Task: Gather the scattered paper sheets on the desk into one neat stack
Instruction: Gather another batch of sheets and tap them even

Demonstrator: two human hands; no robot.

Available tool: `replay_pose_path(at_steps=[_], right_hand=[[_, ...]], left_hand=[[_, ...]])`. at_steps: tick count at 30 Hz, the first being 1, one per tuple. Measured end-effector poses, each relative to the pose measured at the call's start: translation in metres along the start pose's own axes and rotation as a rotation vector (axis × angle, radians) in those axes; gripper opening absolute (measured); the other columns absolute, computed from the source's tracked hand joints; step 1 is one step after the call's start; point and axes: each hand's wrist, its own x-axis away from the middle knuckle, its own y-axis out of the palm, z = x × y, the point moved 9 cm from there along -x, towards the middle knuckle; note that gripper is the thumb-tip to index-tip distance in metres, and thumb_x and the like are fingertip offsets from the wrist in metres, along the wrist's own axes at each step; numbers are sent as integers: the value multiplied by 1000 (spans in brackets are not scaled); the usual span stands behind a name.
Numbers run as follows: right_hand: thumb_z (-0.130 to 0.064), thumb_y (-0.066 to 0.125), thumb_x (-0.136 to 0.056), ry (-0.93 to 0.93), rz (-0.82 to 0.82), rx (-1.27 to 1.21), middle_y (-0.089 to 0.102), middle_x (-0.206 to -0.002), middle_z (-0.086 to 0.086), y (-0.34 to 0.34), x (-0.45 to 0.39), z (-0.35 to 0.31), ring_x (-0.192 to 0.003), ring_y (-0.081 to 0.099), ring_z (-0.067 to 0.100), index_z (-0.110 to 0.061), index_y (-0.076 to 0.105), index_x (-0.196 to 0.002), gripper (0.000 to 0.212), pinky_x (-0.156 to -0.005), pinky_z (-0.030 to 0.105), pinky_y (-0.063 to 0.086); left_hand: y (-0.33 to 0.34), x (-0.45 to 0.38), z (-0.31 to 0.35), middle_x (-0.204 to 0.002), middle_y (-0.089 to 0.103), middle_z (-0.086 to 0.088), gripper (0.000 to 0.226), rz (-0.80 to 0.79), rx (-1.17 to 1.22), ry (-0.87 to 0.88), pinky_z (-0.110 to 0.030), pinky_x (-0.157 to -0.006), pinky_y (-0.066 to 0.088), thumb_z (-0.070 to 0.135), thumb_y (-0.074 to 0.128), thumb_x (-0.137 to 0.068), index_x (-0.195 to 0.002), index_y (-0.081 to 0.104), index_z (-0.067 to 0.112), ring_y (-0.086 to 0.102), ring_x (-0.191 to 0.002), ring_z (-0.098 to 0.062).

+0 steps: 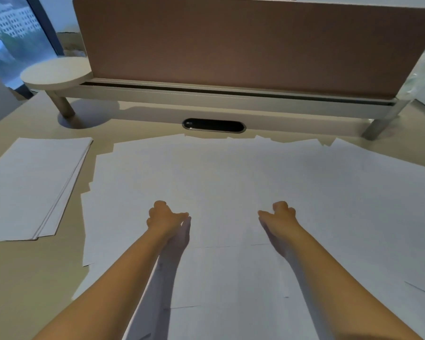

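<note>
Both hands reach forward over the middle of the table (pixel 35 278), well apart from each other, with bare forearms running back toward the lower edge of the view. The left hand (pixel 163 218) has its fingers curled under and its thumb stretched out to the right; the right hand (pixel 281 217) mirrors it, fingers curled and thumb pointing left. Neither one visibly clasps a sheet, and whether the knuckles touch the paper or hover just above it cannot be told; each casts a shadow on the paper close beneath it.

The scattered sheets (pixel 231 173) form a wide, overlapping white spread beneath and all around the hands, covering the middle and right of the table. Their far edges are ragged and staggered, just short of the dark oval cable port (pixel 213 125). The spread's long axis runs left to right.

Left of the left hand, well apart from it, lies a stack of paper (pixel 32 185), its sheets slightly fanned along the right edge. Its long axis slants from near left to far right.

Behind everything stands a brown divider panel (pixel 243 45) on a pale raised shelf (pixel 57 73).
</note>
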Motion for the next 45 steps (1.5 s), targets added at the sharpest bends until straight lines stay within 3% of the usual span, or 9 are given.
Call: replay_pose_path(at_steps=[2, 8, 20, 26, 31, 36, 39, 41, 45], right_hand=[[-28, 49, -93, -19, -12, -126, 33, -146, 9, -3, 0, -2, -132, 38, 26, -6, 30, -141, 56, -110, 33, 32], [-31, 53, -85, 141, 317, 227, 44, -131, 13, -61, 4, 34, -120, 42, 33, -11, 44, -128, 49, -100, 44, 38], [-39, 46, -92, -69, 112, 238, 35, -144, 2, -36, -19, 11, -132, 29, 26, -23, 31, -140, 53, -106, 41, 27], [-28, 51, -88, 100, 231, 254, 38, -137, 11, -55, -9, 22, -126, 35, 33, -12, 35, -136, 53, -100, 43, 34], [-26, 51, -87, 140, 179, 258, 38, -131, 12, -40, 0, 25, -121, 38, 33, -7, 35, -132, 51, -100, 44, 39], [-23, 51, -91, 73, 105, 185, 31, -140, 15, -24, 8, 16, -126, 38, 34, -2, 29, -137, 56, -103, 41, 36], [-20, 49, -92, 17, 65, 86, 30, -144, 15, -23, 13, 13, -129, 39, 31, -1, 28, -140, 56, -94, 32, 37], [-17, 48, -93, -5, 73, 37, 39, -139, 14, -26, 16, 13, -124, 44, 28, -1, 33, -137, 49, -85, 27, 35], [-12, 48, -92, -34, 122, 1, 49, -131, 12, -30, 19, 14, -117, 51, 28, -3, 40, -132, 41, -88, 30, 41]], left_hand=[[7, 0, 3, -147, 33, -16, 72, -32, 52, 29, -39, -105, 35, 22, 65, -85, -141, 26, 0, 36, -134, -33], [-18, 1, -2, -138, 40, -17, 64, 134, -118, -66, -40, -98, 38, 27, 67, -82, -135, 37, 5, 39, -126, -36], [30, 0, 43, -154, 26, -7, 77, -227, 163, 182, -41, -113, 26, 25, 61, -88, -147, 13, 12, 25, -142, -27], [8, 1, 31, -143, 38, -13, 66, 29, -179, 46, -35, -104, 31, 32, 62, -86, -138, 32, 6, 38, -130, -33], [18, 16, 13, -139, 29, -13, 66, -45, -183, -68, -36, -92, 38, 36, 61, -85, -136, 32, 6, 36, -126, -36], [36, 31, 9, -134, 32, -16, 62, -133, 73, -91, -31, -80, 41, 19, 62, -87, -135, 29, -1, 48, -117, -31], [39, 34, 9, -93, 50, -14, 17, -200, 196, -73, -32, -69, 44, 14, 56, -89, -99, 48, 2, 51, -80, -26], [35, 38, 5, -73, 44, -10, 22, -223, 171, -78, -27, -55, 35, 14, 53, -89, -72, 43, 6, 43, -68, -22], [39, 43, 6, -82, 48, -8, 11, -289, 171, 32, -24, -57, 34, 8, 50, -89, -79, 46, 7, 44, -76, -21]])
